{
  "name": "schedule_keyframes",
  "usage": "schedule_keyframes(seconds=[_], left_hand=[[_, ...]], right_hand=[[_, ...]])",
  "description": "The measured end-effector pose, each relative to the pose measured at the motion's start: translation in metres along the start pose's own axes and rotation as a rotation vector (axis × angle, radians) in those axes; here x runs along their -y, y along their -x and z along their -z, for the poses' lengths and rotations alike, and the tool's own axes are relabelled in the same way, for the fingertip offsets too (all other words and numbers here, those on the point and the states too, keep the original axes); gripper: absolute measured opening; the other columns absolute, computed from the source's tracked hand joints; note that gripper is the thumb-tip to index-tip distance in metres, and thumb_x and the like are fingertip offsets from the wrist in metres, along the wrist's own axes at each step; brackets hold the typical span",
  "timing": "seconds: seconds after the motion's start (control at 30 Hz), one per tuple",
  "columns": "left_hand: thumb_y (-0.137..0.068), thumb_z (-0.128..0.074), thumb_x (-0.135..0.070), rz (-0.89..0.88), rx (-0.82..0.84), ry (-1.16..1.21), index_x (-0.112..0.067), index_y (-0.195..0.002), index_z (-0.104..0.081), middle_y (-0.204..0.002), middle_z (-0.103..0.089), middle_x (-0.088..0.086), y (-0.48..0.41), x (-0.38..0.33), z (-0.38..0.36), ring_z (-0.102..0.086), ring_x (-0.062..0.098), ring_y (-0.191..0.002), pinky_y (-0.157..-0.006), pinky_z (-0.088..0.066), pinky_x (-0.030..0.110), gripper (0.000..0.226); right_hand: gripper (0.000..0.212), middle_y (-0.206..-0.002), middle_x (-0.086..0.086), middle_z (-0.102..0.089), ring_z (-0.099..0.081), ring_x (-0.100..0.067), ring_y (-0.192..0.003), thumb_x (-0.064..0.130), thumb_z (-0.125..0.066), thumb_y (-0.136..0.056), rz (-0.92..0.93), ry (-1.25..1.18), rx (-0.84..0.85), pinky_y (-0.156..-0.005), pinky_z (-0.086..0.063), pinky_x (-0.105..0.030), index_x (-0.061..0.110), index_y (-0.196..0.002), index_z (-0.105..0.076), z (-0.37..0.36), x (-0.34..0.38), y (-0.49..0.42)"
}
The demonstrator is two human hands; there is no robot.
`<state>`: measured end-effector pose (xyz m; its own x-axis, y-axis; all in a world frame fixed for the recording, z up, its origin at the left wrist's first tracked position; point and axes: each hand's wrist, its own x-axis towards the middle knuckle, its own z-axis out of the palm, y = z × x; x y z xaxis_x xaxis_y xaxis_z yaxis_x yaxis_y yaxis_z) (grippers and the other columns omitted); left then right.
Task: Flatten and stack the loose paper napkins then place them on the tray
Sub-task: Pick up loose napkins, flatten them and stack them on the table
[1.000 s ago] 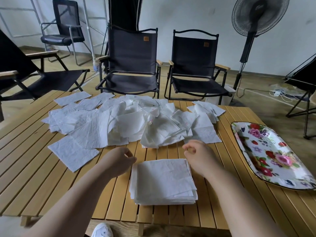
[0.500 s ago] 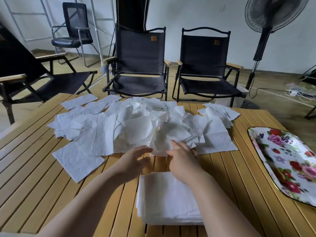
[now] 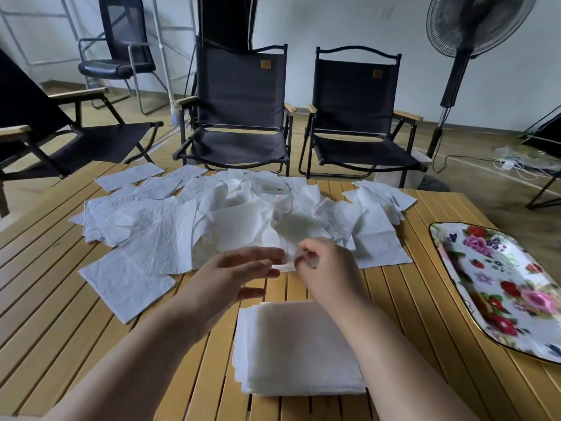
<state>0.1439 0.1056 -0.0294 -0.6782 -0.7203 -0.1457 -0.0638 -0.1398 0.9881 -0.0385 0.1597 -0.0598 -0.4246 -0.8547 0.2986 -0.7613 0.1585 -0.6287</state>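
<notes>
Loose napkins (image 3: 230,226) are heaped across the far middle of the table (image 3: 60,314), with flat strays spreading toward its left edge and far-left corner. Right hand (image 3: 328,268) has fingertips pinched on the near edge of one crumpled napkin (image 3: 290,232) at the heap's near side. Left hand (image 3: 230,275) is just beside it with fingers straight and loosely spread, holding nothing; can't tell if the tips touch the paper. The finished stack (image 3: 297,350) sits at the near edge, centre, roughly squared, directly under the forearms. Tray (image 3: 498,284) is at the right edge, nothing on it. Handling guess: the paper is near weightless, limp, creases easily, tears if yanked, and sheets probably cling to each other, so one pull may drag neighbours. Best grip looks like two adjacent corners, one per hand, then lift clear and smooth with flat palms on the wood. The stack is soft and will likely fan or slide, so carry it with both hands at opposite edges, thumbs on top, fingers beneath. The standing fan (image 3: 473,22) behind the folding chairs (image 3: 239,107) would scatter the sheets if it's running; can't tell whether it is.
</notes>
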Motion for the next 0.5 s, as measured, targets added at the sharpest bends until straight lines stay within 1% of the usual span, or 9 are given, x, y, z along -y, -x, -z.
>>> schedule_keyframes(seconds=[0.07, 0.1, 0.13, 0.2, 0.27, 0.33, 0.4, 0.47, 0.5], left_hand=[[-0.099, -0.056, -0.015, -0.021, -0.066, -0.014, -0.030, -0.119, -0.070, -0.120, -0.071, -0.010, -0.002, 0.004, 0.004, -0.066, 0.012, -0.113, -0.095, -0.051, 0.039, 0.029], [-0.097, -0.061, -0.019, -0.032, -0.113, -0.031, -0.034, -0.121, -0.068, -0.121, -0.070, -0.012, -0.004, 0.007, 0.007, -0.065, 0.012, -0.114, -0.094, -0.052, 0.039, 0.030], [-0.092, -0.066, -0.025, -0.035, -0.156, -0.047, -0.038, -0.124, -0.064, -0.123, -0.068, -0.013, -0.006, 0.010, 0.009, -0.063, 0.012, -0.116, -0.092, -0.052, 0.038, 0.035], [-0.079, -0.071, -0.041, 0.008, -0.175, -0.027, -0.039, -0.135, -0.054, -0.131, -0.062, -0.010, -0.008, 0.014, 0.013, -0.059, 0.010, -0.119, -0.090, -0.052, 0.038, 0.059], [-0.073, -0.072, -0.048, 0.108, -0.092, 0.073, -0.034, -0.142, -0.046, -0.133, -0.062, -0.003, -0.009, 0.017, 0.013, -0.060, 0.016, -0.119, -0.093, -0.052, 0.041, 0.076], [-0.076, -0.072, -0.047, 0.171, 0.045, 0.160, -0.025, -0.138, -0.053, -0.127, -0.068, 0.005, -0.009, 0.017, 0.009, -0.065, 0.024, -0.114, -0.095, -0.051, 0.043, 0.068], [-0.079, -0.076, -0.037, 0.179, 0.099, 0.232, -0.014, -0.128, -0.062, -0.121, -0.070, 0.012, -0.007, 0.016, 0.005, -0.068, 0.029, -0.106, -0.092, -0.053, 0.045, 0.055], [-0.078, -0.080, -0.029, 0.153, 0.094, 0.193, -0.003, -0.118, -0.068, -0.120, -0.069, 0.019, -0.005, 0.016, 0.003, -0.066, 0.038, -0.109, -0.104, -0.047, 0.054, 0.049], [-0.078, -0.081, -0.028, 0.129, 0.092, 0.137, 0.001, -0.115, -0.068, -0.120, -0.068, 0.022, -0.003, 0.014, 0.002, -0.063, 0.041, -0.112, -0.108, -0.042, 0.056, 0.049]], right_hand=[[0.014, -0.079, -0.006, -0.067, -0.061, -0.029, -0.079, 0.020, -0.063, -0.089, -0.006, -0.062, 0.000, -0.067, -0.052, -0.041, 0.009, -0.082, -0.063, 0.011, 0.004, 0.004], [0.015, -0.077, -0.005, -0.066, -0.061, -0.028, -0.078, 0.022, -0.063, -0.090, -0.013, -0.123, 0.018, -0.066, -0.053, -0.043, 0.010, -0.081, -0.063, 0.017, 0.006, 0.007], [0.015, -0.079, -0.005, -0.067, -0.062, -0.026, -0.079, 0.024, -0.063, -0.091, -0.025, -0.205, 0.041, -0.069, -0.054, -0.046, 0.012, -0.084, -0.065, 0.024, 0.009, 0.011], [0.014, -0.088, -0.007, -0.070, -0.065, -0.026, -0.089, 0.027, -0.064, -0.093, -0.059, -0.381, 0.092, -0.080, -0.056, -0.049, 0.014, -0.093, -0.068, 0.040, 0.014, 0.019], [0.013, -0.096, -0.007, -0.071, -0.066, -0.026, -0.096, 0.027, -0.064, -0.094, -0.091, -0.520, 0.148, -0.086, -0.056, -0.047, 0.016, -0.098, -0.070, 0.055, 0.018, 0.027], [0.010, -0.098, -0.005, -0.074, -0.068, -0.023, -0.098, 0.022, -0.065, -0.094, -0.108, -0.616, 0.156, -0.085, -0.057, -0.043, 0.016, -0.098, -0.072, 0.067, 0.020, 0.032], [0.012, -0.101, 0.003, -0.076, -0.071, -0.014, -0.099, 0.017, -0.064, -0.096, -0.164, -0.706, 0.142, -0.083, -0.060, -0.039, 0.021, -0.100, -0.074, 0.077, 0.022, 0.038], [0.016, -0.102, 0.007, -0.076, -0.071, -0.014, -0.099, 0.031, -0.065, -0.090, -0.233, -0.741, 0.136, -0.078, -0.062, -0.039, 0.027, -0.102, -0.073, 0.086, 0.020, 0.043], [0.025, -0.102, 0.007, -0.075, -0.072, -0.016, -0.096, 0.041, -0.064, -0.085, -0.269, -0.726, 0.143, -0.073, -0.062, -0.037, 0.028, -0.105, -0.071, 0.090, 0.017, 0.045]])
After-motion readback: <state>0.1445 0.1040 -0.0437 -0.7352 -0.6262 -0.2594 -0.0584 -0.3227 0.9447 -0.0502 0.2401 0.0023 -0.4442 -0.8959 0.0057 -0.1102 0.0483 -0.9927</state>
